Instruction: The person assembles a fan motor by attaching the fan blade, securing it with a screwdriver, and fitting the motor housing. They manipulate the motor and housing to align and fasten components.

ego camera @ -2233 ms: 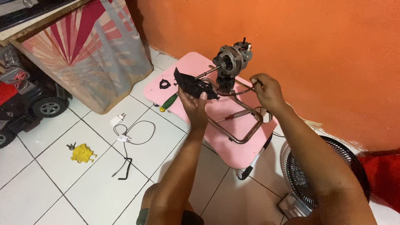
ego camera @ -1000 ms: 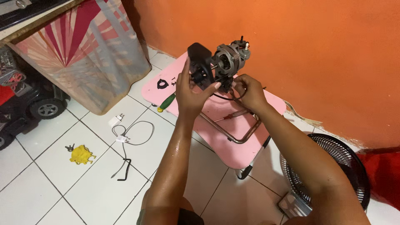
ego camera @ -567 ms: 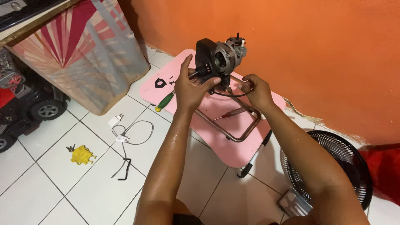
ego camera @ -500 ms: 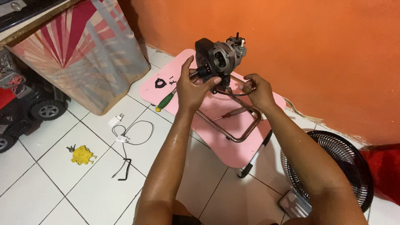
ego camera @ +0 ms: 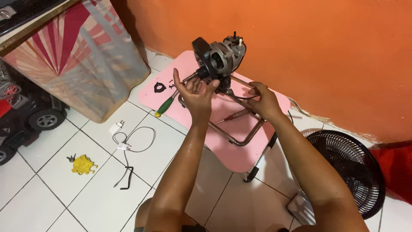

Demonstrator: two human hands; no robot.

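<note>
A pink low counter (ego camera: 240, 150) is seen on the tiled floor (ego camera: 64, 189), and a fan motor (ego camera: 221, 58) is propped above it on a metal frame (ego camera: 240, 135). The left hand (ego camera: 195, 92) is spread open against the motor's black front; the right hand (ego camera: 262, 99) is curled around a black cable (ego camera: 240, 97).
</note>
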